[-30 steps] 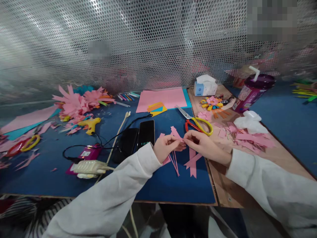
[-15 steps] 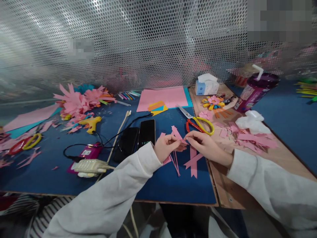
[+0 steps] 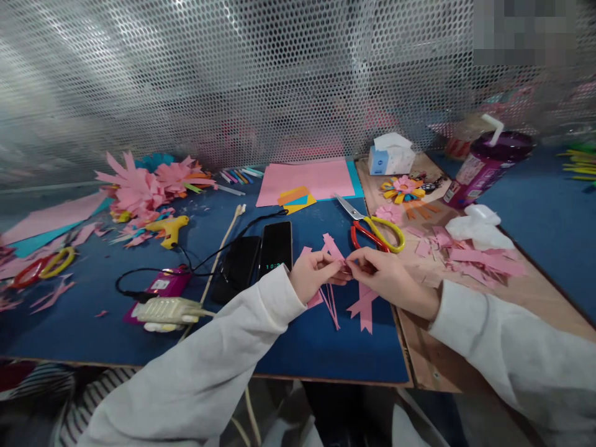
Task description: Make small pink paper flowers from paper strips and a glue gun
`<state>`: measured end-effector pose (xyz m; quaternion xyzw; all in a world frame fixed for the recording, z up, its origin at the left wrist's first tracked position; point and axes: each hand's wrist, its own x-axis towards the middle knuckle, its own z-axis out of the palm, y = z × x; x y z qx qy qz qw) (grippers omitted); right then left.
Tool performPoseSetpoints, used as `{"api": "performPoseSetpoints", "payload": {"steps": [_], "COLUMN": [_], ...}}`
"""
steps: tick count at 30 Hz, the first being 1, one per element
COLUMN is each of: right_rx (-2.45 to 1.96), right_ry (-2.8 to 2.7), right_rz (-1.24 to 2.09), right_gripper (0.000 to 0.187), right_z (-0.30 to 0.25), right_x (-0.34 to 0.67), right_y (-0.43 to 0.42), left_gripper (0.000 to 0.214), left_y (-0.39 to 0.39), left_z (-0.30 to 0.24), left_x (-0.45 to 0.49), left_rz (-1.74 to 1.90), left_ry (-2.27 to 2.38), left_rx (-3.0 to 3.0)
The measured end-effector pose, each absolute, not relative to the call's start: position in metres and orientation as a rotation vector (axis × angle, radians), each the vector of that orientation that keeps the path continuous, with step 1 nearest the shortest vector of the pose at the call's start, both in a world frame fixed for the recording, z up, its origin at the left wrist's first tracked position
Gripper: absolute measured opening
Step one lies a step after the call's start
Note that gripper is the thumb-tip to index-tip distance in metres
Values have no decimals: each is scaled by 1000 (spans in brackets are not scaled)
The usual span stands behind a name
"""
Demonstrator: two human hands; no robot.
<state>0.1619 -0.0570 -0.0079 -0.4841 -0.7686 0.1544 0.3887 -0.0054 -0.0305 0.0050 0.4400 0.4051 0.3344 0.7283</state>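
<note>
- My left hand (image 3: 319, 273) is nearly closed, thumb pressed towards the forefinger on a small, narrow pink paper piece (image 3: 344, 263); I take this as a steadying grip, since thin paper would slip from a loose one.
- My right hand (image 3: 388, 279) has its thumb and forefinger drawn to a narrow pinch at the right end of that piece, the other fingers curled; how the paper is folded there, I cannot tell.
- The piece sits between my 2 sets of fingertips, which almost meet, probably because something so small needs handling from both ends.
- Just below my right hand lie crossed pink paper strips with notched ends (image 3: 366, 313), and below my left are thin pink paper slivers (image 3: 332, 310), near enough to need no stretch.
- Just beyond my right hand rest scissors with silver blades, 1 red handle and 1 yellow handle (image 3: 357, 215); the handles point towards me, which suits a quick pick-up.
- Left of my left hand, a flat black phone with lit digits (image 3: 278, 239) lies face up, perhaps to keep the time readable.
- Right of my right hand is a loose heap of pink paper scraps (image 3: 484, 257), seemingly kept aside from the strips.
</note>
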Motion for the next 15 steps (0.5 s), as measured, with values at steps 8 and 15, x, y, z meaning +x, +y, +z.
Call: {"api": "performPoseSetpoints", "payload": {"steps": [8, 15], "right_rx": [-948, -856], "right_ry": [-2217, -2263], "right_rz": [-408, -563], "right_gripper": [16, 13], "right_z": [-6, -1], "right_x": [166, 169], "right_y": [-60, -61], "left_gripper": [40, 35], "left_y": [-30, -30], "left_z": [3, 2], "left_x": [-6, -6], "left_rz": [774, 785], "left_ry": [849, 869], "left_rx": [941, 966]}}
